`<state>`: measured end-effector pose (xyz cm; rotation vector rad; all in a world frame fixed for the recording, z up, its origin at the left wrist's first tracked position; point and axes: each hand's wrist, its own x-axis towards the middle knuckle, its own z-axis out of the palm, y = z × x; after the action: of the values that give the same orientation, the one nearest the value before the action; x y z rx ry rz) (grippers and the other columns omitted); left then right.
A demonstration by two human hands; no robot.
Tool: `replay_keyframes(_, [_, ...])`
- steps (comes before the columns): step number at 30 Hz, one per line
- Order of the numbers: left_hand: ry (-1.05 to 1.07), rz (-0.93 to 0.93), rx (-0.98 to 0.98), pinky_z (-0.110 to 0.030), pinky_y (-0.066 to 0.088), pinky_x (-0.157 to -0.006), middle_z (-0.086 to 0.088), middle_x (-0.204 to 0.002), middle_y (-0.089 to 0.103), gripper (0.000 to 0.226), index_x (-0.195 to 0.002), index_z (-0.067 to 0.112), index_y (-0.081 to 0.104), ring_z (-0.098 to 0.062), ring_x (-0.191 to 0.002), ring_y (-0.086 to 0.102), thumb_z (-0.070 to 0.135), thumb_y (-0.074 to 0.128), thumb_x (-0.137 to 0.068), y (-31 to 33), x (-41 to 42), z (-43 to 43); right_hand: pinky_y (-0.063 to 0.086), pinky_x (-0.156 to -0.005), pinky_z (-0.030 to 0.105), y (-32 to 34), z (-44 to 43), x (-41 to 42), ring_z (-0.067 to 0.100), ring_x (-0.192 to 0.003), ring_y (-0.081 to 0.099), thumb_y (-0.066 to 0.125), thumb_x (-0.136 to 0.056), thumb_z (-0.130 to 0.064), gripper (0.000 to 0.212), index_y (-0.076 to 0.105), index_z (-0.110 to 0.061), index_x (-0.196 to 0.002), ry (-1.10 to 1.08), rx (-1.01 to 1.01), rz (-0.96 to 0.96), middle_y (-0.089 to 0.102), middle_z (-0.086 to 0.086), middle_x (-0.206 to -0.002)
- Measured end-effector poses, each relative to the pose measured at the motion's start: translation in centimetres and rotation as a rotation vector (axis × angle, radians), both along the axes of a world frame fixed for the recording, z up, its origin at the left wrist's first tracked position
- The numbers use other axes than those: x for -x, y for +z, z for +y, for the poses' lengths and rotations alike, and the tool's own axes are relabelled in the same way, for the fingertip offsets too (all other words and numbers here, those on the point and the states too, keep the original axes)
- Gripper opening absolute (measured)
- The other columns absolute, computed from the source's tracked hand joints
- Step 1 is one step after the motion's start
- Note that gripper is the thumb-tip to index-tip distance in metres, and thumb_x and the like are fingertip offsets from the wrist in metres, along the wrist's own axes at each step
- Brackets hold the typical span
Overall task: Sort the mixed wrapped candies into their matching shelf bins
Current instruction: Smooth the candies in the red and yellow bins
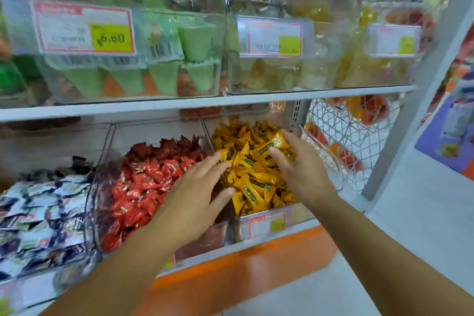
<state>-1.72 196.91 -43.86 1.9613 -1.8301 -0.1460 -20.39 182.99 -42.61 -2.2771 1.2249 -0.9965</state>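
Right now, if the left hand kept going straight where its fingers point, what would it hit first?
The left hand points up and rightward into the pile of yellow candies. Its fingers already seem to touch the nearest wrappers, so it would push into those first.

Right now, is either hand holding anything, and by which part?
Right hand pinches one yellow candy by one end, between thumb and forefinger. Left hand lies flat on the yellow pile, holding nothing.

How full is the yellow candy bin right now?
Full: the yellow candies are heaped up to the front rim of the bin and hide its floor.
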Motion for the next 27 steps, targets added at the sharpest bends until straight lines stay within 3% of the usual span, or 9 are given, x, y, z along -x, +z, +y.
replay_keyframes(3, [0.008,-0.030,0.020,-0.031,0.010,-0.119,0.024,-0.158,-0.004,0.064,-0.151,0.043,0.009,-0.002,-0.146,0.002,0.064,0.026,-0.092,-0.3,-0.6,-0.4,0.031,-0.111,0.049,-1.5,-0.4,0.5,0.024,-0.137,0.034,0.029,-0.087,-0.074,0.072,0.037,-0.032,-0.144,-0.037,0.078,0.201,0.045,0.000,-0.145])
replay_keyframes(7, [0.022,-0.054,0.058,-0.026,0.003,-0.114,0.029,-0.155,-0.010,0.076,-0.150,0.046,0.004,0.006,-0.143,-0.007,0.080,0.010,-0.082,-1.2,-1.5,-0.6,0.006,-0.114,0.062,-2.0,2.0,-0.3,0.028,-0.148,0.001,0.014,-0.073,-0.089,0.078,0.013,-0.057,-0.144,0.097,0.166,0.462,0.010,-0.010,-0.160])
replay_keyframes(10, [0.025,-0.053,0.078,-0.026,0.001,-0.114,0.034,-0.153,-0.011,0.074,-0.148,0.049,0.005,0.012,-0.141,-0.012,0.081,0.011,-0.081,-1.5,-1.6,-0.8,0.003,-0.109,0.071,-2.9,1.9,-1.5,0.033,-0.148,-0.007,0.012,-0.069,-0.092,0.079,0.009,-0.061,-0.142,0.182,0.205,0.571,-0.002,-0.011,-0.161])
replay_keyframes(13, [0.023,-0.020,0.080,-0.027,0.002,-0.114,0.035,-0.153,-0.007,0.073,-0.148,0.049,0.011,0.013,-0.140,-0.011,0.081,0.015,-0.082,-1.3,-1.6,-0.9,0.001,-0.109,0.072,-2.5,0.1,-2.7,0.033,-0.147,-0.011,0.006,-0.064,-0.094,0.084,0.001,-0.062,-0.142,0.154,0.162,0.661,-0.009,-0.013,-0.160])
replay_keyframes(17, [0.032,-0.042,0.064,-0.027,0.002,-0.115,0.037,-0.151,-0.009,0.071,-0.147,0.052,0.007,0.014,-0.139,-0.012,0.080,0.017,-0.082,-1.3,-1.7,-1.0,-0.007,-0.108,0.070,-1.9,-2.4,-4.6,0.027,-0.147,-0.015,0.016,-0.072,-0.088,0.078,-0.002,-0.061,-0.143,0.117,0.046,0.710,-0.005,-0.012,-0.161])
replay_keyframes(22, [0.028,-0.040,0.044,-0.021,-0.003,-0.111,0.038,-0.151,-0.008,0.070,-0.146,0.052,0.008,0.015,-0.138,-0.013,0.079,0.018,-0.082,-1.0,-1.5,-0.9,-0.005,-0.108,0.072,-1.8,-3.6,-5.8,0.028,-0.147,-0.010,0.017,-0.074,-0.089,0.080,0.004,-0.055,-0.145,0.073,0.002,0.719,0.003,-0.010,-0.161])
replay_keyframes(27, [0.052,-0.025,-0.008,-0.026,-0.001,-0.116,0.033,-0.153,-0.006,0.069,-0.148,0.049,0.012,0.011,-0.141,-0.009,0.075,0.026,-0.085,-0.1,-1.1,-0.9,-0.008,-0.108,0.070,-0.8,-2.8,-5.1,0.025,-0.147,-0.013,0.021,-0.073,-0.090,0.082,0.006,-0.055,-0.146,0.135,-0.082,0.722,0.000,-0.007,-0.162])
